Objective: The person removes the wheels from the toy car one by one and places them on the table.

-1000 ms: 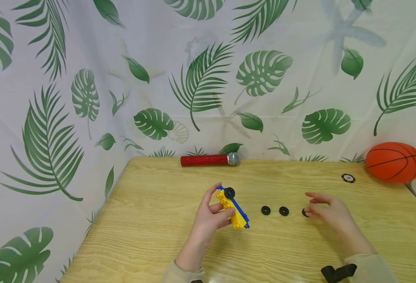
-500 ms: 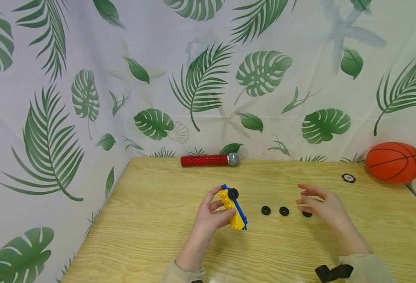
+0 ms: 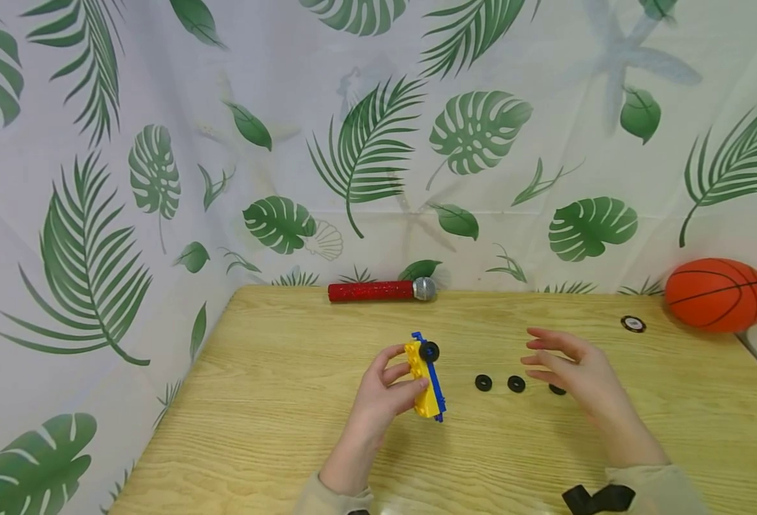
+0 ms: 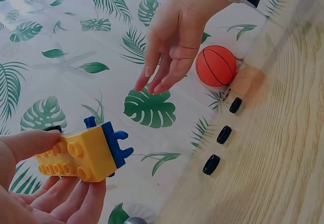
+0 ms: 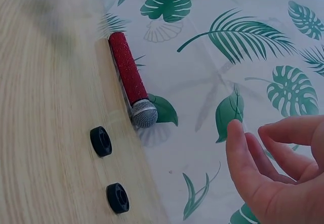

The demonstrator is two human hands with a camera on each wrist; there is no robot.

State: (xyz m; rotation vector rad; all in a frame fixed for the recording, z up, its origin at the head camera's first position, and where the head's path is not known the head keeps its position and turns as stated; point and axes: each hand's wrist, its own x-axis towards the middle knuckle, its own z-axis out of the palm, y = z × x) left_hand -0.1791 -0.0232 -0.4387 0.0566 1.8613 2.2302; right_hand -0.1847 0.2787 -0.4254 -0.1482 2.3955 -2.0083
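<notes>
My left hand (image 3: 381, 390) holds a yellow and blue toy brick car (image 3: 425, 400) above the table, thumb on its near side. A black wheel (image 3: 429, 351) is fitted at the car's upper end. The left wrist view shows the yellow studs and a blue hooked end (image 4: 121, 145). My right hand (image 3: 584, 375) hovers with relaxed, parted fingers and nothing between them. Below it lies a black tyre (image 3: 557, 390), partly hidden by the hand. Two more tyres, one in the middle (image 3: 516, 384) and one at left (image 3: 484, 383), lie in line with it.
A red microphone (image 3: 378, 291) with a silver head lies along the back edge of the wooden table (image 3: 256, 422). An orange basketball (image 3: 718, 295) sits at the back right, beside a round black-and-white chip (image 3: 633, 324). A leaf-print cloth (image 3: 378, 43) hangs behind.
My right hand has let go of the rightmost tyre, risen and moved left. My left hand has turned the toy car more upright.
</notes>
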